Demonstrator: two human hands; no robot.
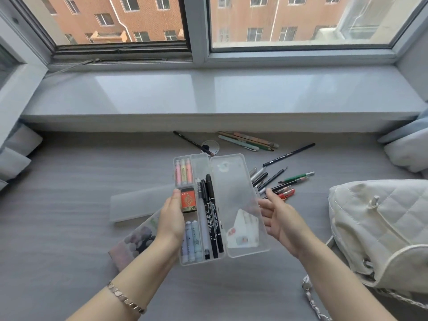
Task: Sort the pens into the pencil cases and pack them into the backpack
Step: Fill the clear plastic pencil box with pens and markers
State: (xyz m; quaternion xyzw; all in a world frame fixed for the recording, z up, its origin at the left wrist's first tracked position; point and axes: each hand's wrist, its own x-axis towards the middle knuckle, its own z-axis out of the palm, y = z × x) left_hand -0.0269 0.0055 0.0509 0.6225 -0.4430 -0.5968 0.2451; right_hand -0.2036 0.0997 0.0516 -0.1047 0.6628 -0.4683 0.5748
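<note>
While the left hand (170, 218) gripped the left edge of the open clear pencil case (231, 179) at centre frame, thumb on top beside an orange eraser box (188, 201), the right hand (281, 218) lay at the lid's right edge with fingers loosely spread, some showing through the plastic; whether they touched it I could not tell. Inside the case sat highlighters (183, 171), two black markers (212, 216) and pastel pens (192, 239). A frosted case (139, 202) and a patterned case (136, 242) lay just left, partly under the left forearm. Loose pens (278, 181) were fanned out just right of the lid, more pens (247, 141) near the top centre by the windowsill (208, 96). The white backpack (382, 228) sat at the right edge. Bare desk (69, 228) spread across the lower left.
</note>
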